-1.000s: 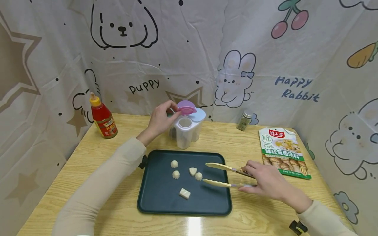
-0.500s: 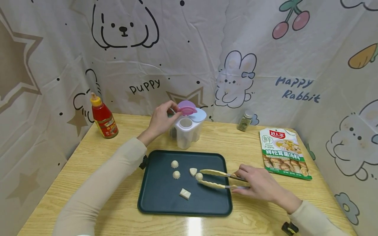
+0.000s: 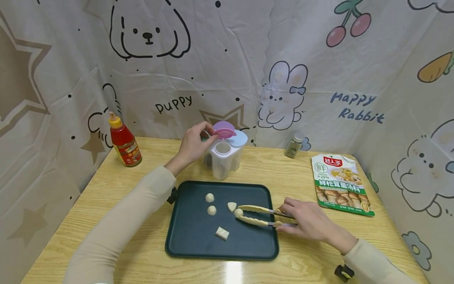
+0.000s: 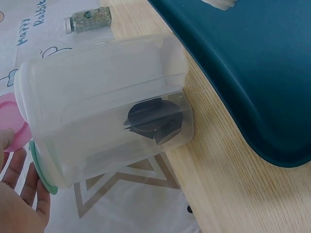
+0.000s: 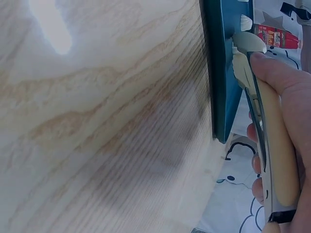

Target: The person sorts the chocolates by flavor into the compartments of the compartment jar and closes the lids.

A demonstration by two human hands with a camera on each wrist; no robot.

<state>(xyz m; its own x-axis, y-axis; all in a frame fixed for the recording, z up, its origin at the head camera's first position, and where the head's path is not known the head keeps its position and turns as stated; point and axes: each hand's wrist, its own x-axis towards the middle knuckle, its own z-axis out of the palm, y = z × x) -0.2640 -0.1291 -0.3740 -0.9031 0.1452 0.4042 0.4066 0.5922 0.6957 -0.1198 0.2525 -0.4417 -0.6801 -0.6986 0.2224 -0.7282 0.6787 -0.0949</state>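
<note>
Pale cloth is hanging behind the back, left and right edges of a wooden table, showing a puppy, a rabbit and cherries. Bright light is shining on the table.

right hand: one, gripping tongs, thumb laid along the upper handle. tongs: one pair, cream handles, metal edging, pale tips overlapping the tray; contact not clear. tray: dark teal, seen nearly edge-on. white piece: one, near tong tips. red bottle: one, beyond tray. table: wood-grained, glare at upper left. printed cloth: pale, black line drawings.
</note>
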